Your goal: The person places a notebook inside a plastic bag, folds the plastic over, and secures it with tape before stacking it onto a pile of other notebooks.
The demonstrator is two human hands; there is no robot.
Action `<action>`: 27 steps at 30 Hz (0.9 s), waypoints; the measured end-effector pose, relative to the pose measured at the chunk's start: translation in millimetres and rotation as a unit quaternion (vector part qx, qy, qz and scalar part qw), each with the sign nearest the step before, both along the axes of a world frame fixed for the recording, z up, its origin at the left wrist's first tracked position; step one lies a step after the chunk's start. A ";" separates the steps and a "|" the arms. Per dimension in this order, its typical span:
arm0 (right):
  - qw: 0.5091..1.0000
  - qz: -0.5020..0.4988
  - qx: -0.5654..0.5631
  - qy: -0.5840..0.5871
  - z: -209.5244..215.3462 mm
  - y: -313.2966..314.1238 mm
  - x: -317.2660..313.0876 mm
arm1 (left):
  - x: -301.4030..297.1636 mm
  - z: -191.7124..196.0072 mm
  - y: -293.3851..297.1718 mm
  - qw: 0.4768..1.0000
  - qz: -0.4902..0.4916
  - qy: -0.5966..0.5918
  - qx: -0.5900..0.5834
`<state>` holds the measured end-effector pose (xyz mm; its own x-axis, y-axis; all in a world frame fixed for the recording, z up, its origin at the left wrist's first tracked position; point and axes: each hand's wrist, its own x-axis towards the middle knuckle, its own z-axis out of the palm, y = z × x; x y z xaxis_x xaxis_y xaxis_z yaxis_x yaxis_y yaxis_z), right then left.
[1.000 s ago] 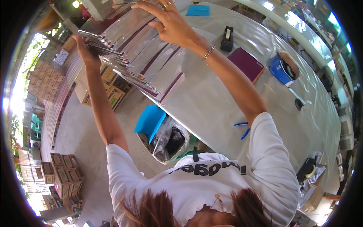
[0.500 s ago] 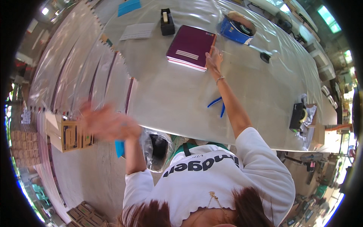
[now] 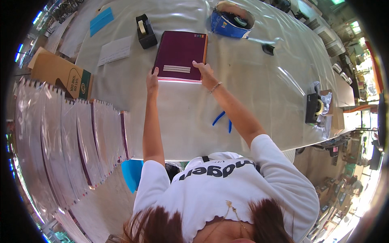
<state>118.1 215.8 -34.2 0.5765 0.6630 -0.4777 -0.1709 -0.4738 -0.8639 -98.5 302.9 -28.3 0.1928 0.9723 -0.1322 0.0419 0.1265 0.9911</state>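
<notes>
A stack of spiral-bound notebooks (image 3: 180, 50) with a dark maroon cover on top lies on the table. My left hand (image 3: 152, 80) holds its left edge near the lower corner, thumb up against the side. At the right edge my right hand (image 3: 206, 75) grips the stack, its thumb resting on the cover. The fingers beneath the stack are hidden. Nearer to me, beside my right forearm, lie blue-handled pliers or cutters (image 3: 221, 119), partly covered by the arm.
A black tape dispenser (image 3: 146, 34), a white paper (image 3: 115, 51) and a blue sheet (image 3: 101, 21) lie beyond. A blue container (image 3: 231, 24) stands far right of the stack. Plastic-wrapped notebooks (image 3: 73, 133) and a cardboard box (image 3: 60, 75) line the left. Another tape dispenser (image 3: 313, 107) stands right.
My left hand, blurred near the wrapped notebooks before, is now on the stack's left edge. My right hand has slid nearer the stack's lower right corner. The view has turned.
</notes>
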 end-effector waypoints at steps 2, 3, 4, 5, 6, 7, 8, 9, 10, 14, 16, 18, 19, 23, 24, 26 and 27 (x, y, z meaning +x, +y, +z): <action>0.993 0.014 0.033 0.108 -3.6 -5.2 11.1 | 2.3 8.3 -7.7 0.999 0.005 0.004 -0.040; 0.986 0.038 0.052 0.155 5.0 -5.4 8.7 | -5.5 8.4 -6.4 0.998 0.007 0.000 -0.057; 0.975 0.065 0.069 0.202 20.6 -4.6 3.9 | -17.4 8.0 -4.3 0.997 0.011 -0.004 -0.073; 0.964 0.095 0.088 0.234 41.8 -6.0 -2.4 | -28.3 7.0 -2.7 0.996 0.015 -0.008 -0.088; 0.953 0.113 0.110 0.261 54.1 -8.7 0.0 | -26.7 10.5 -4.5 0.997 0.013 -0.004 -0.079; 0.958 0.105 0.097 0.249 54.5 -10.7 7.4 | -20.7 14.3 -9.5 0.998 0.005 -0.004 -0.069; 0.963 0.097 0.083 0.238 54.3 -12.6 13.9 | -15.9 18.4 -15.2 0.998 -0.003 -0.003 -0.061; 0.967 0.090 0.068 0.228 53.3 -15.6 19.2 | -13.6 16.3 -18.1 0.998 0.005 -0.002 -0.065; 0.962 0.092 0.090 0.240 60.2 -15.7 13.8 | -21.8 12.5 -19.8 0.998 0.023 0.001 -0.065; 0.951 0.155 0.114 0.240 71.4 -29.1 13.2 | -41.9 -5.0 -54.4 0.994 0.005 -0.080 -0.068; 0.956 0.169 0.091 0.222 70.6 -43.0 22.0 | -51.6 5.3 -94.9 0.994 -0.064 -0.071 -0.052; 0.963 0.151 0.064 0.214 92.5 -58.6 12.1 | -66.1 12.6 -137.6 0.985 -0.106 -0.136 0.016; 0.962 0.156 0.070 0.212 103.0 -67.2 7.8 | -72.6 7.7 -158.2 0.989 -0.097 -0.096 0.049; 0.957 0.198 0.080 0.195 156.7 -114.9 -12.7 | -66.6 -2.5 -215.3 0.972 0.008 0.116 0.204; 0.955 0.215 0.082 0.188 165.6 -126.0 -16.8 | -60.4 0.6 -221.7 0.950 0.052 0.181 0.249; 0.938 0.242 0.157 0.191 153.3 -148.6 -4.5 | -40.5 5.8 -227.5 0.937 0.060 0.174 0.297; 0.930 0.272 0.207 0.135 148.2 -165.9 5.4 | -31.7 10.5 -229.4 0.926 0.062 0.172 0.330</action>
<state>123.4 49.9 114.0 -0.0017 0.9807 -0.1956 -0.2402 -0.1903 -0.9519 -130.2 73.5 -17.8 0.1311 0.8754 0.4654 0.3961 -0.4766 0.7849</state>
